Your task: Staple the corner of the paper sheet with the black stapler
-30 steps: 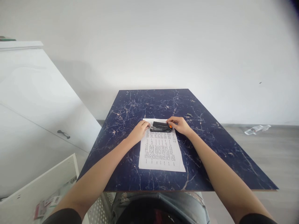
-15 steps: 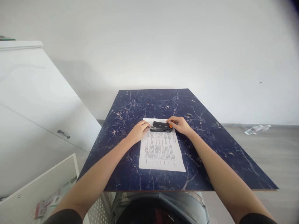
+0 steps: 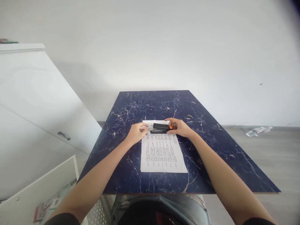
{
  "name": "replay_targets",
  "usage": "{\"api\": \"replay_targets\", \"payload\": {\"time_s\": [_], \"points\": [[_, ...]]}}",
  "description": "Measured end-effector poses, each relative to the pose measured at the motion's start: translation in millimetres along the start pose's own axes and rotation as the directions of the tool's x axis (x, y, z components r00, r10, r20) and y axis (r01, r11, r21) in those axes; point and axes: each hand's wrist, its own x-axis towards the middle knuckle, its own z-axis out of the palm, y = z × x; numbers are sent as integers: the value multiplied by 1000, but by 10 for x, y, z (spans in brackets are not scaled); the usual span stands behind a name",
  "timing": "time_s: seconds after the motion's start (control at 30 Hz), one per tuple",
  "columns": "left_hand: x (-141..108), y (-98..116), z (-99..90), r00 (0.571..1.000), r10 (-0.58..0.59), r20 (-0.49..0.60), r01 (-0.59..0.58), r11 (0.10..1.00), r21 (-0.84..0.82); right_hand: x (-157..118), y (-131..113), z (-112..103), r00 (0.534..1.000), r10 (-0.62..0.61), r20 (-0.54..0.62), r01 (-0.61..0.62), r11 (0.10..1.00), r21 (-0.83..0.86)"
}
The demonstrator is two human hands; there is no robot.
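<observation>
A black stapler (image 3: 160,127) with an orange part at its right end lies across the upper part of a printed sheet of paper (image 3: 161,153). My right hand (image 3: 179,127) is closed around the stapler's right end, thumb on the near side and fingers on the far side. At the other end my left hand (image 3: 137,132) pinches something thin and pale, which reaches to the stapler's left tip. I cannot tell whether that piece is loose or part of the stapler. The left fingertips are above the sheet's left edge.
The sheet lies on a dark blue marble-patterned table (image 3: 126,156). A small grey piece (image 3: 189,116) sits beyond my right hand. To the left stand a white cabinet (image 3: 47,103) and an open drawer (image 3: 67,165) holding things. A clear plastic bottle (image 3: 257,131) lies on the floor at right.
My right hand has gone from fingertips on the stapler's end to a fuller grip around it. My left hand has turned and shifted slightly left, and a pale strip now shows in its fingers.
</observation>
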Motion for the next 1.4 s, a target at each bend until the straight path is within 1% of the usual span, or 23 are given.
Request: {"api": "replay_targets", "payload": {"time_s": [0.1,0.2,0.37,0.67,0.77,0.83,0.87,0.93,1.0,1.07,1.1,1.17,1.23,1.33,1.4], "points": [[-26,66,70,997,-28,71,32,998,-54,14,7,7,1000,10,7,-10,1000,10],[-26,65,101,993,-28,113,40,994,-103,17,15,13,1000,18,9,-18,1000,12],[-30,41,112,993,-22,112,34,994,-106,15,12,20,1000,23,3,-22,999,-23],[-31,22,122,990,8,141,10,992,-126,22,-1,37,1000,-7,9,8,997,-71],[-3,23,132,995,-7,103,17,995,-95,23,-54,46,999,-19,35,23,993,-119],[21,7,137,999,6,52,-4,999,-39,35,-100,60,996,-65,62,76,978,-193],[34,-9,138,999,33,23,-33,999,16,45,-123,70,993,-97,66,110,965,-239],[63,-56,140,991,128,-27,-120,975,187,69,-168,96,987,-156,46,162,930,-331],[92,-114,145,968,246,-45,-211,900,382,89,-217,124,981,-196,5,182,901,-394],[115,-170,156,941,337,-8,-283,803,525,98,-273,156,975,-222,-12,198,891,-408],[123,-194,164,933,360,29,-311,759,572,99,-302,175,972,-233,-8,210,891,-402],[131,-230,177,930,351,110,-337,691,639,97,-355,220,970,-244,13,229,889,-397],[132,-247,180,938,307,161,-330,650,685,96,-391,266,970,-242,23,230,883,-409],[128,-244,159,945,264,193,-319,620,717,97,-406,297,976,-216,-8,192,883,-429],[125,-235,137,944,258,204,-323,615,719,91,-389,263,982,-186,-44,151,894,-422]]}}
